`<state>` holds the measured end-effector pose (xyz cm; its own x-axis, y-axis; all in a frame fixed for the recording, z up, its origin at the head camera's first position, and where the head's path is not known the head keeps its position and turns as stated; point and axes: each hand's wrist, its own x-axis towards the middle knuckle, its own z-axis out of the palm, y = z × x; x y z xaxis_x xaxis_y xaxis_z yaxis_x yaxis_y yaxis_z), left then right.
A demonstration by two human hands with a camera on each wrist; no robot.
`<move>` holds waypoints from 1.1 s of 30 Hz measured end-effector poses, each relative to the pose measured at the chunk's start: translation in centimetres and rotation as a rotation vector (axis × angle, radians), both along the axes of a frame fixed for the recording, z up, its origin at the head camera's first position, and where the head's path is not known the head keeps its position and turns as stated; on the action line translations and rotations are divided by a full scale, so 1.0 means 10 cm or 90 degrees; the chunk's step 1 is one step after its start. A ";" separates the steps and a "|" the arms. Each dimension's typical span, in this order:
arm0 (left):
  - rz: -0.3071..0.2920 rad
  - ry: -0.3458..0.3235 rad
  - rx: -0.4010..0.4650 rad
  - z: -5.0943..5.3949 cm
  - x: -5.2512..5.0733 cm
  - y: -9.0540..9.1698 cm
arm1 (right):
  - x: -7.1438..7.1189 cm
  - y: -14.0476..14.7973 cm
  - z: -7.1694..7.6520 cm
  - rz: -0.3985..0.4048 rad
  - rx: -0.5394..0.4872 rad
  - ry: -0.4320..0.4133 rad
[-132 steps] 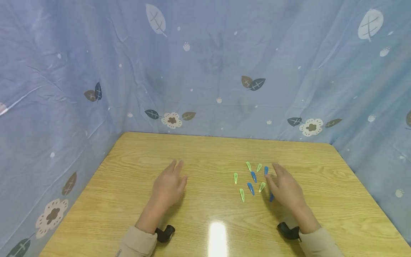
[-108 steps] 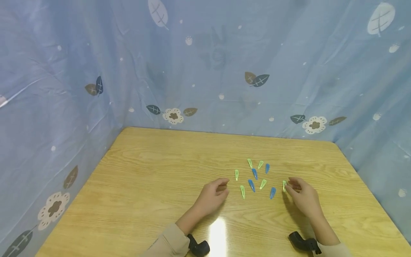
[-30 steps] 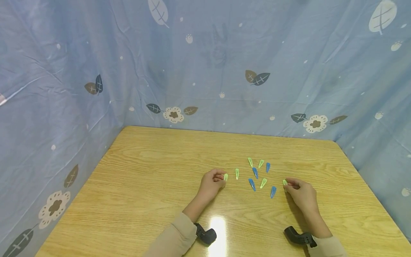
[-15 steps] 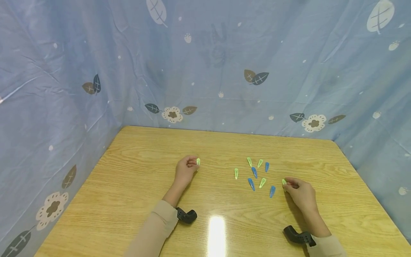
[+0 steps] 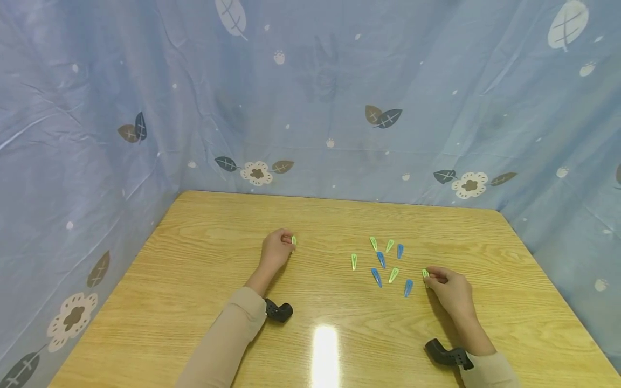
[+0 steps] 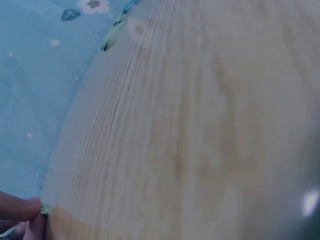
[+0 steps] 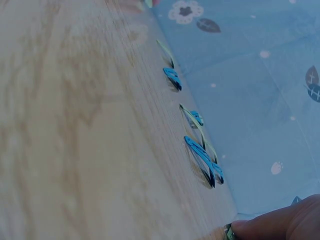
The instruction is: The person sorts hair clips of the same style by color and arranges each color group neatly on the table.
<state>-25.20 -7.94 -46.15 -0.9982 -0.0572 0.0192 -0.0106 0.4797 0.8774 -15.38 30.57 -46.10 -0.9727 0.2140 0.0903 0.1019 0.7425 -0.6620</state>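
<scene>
Currently left hand (image 5: 275, 250) pinches green clip (image 5: 294, 241), right hand (image 5: 450, 290) second clip (image 5: 425, 273), both lengthwise up head view; loose clips (image 5: 381, 260) between.

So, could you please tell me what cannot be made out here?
Head view: part of the green clip in the left hand, covered by that hand.
Head view: left sleeve, cut off by the bottom edge.
Left wrist view: most of the left hand, beyond the left and bottom edges.
Left wrist view: a blue clip, blurred and cut by the top edge.
Right wrist view: most of the right hand, beyond the right and bottom edges.
</scene>
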 end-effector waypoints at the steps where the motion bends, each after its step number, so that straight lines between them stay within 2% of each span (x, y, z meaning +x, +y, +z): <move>1: -0.003 -0.004 -0.018 0.01 0.00 0.01 | 0.00 0.00 0.00 -0.001 0.001 0.000; 4: -0.012 -0.006 -0.072 0.02 -0.01 0.02 | 0.00 -0.01 0.01 -0.001 0.000 -0.001; 7: -0.010 -0.004 -0.093 0.03 -0.01 0.01 | 0.00 -0.02 0.00 -0.001 -0.004 -0.005; 11: -0.003 0.002 -0.065 -0.01 -0.01 -0.03 | 0.01 -0.01 -0.01 0.001 -0.008 -0.008; 18: -0.035 0.054 -0.030 -0.11 0.00 -0.10 | 0.00 0.02 -0.01 0.006 0.003 0.005; 25: -0.067 0.076 -0.053 -0.16 0.03 -0.13 | 0.02 0.03 -0.01 0.011 -0.004 0.002; 29: -0.074 0.080 -0.068 -0.15 0.04 -0.13 | 0.02 0.02 0.00 0.012 -0.015 -0.002; 33: -0.075 0.101 -0.082 -0.17 0.05 -0.12 | 0.03 0.01 0.01 0.010 -0.026 -0.001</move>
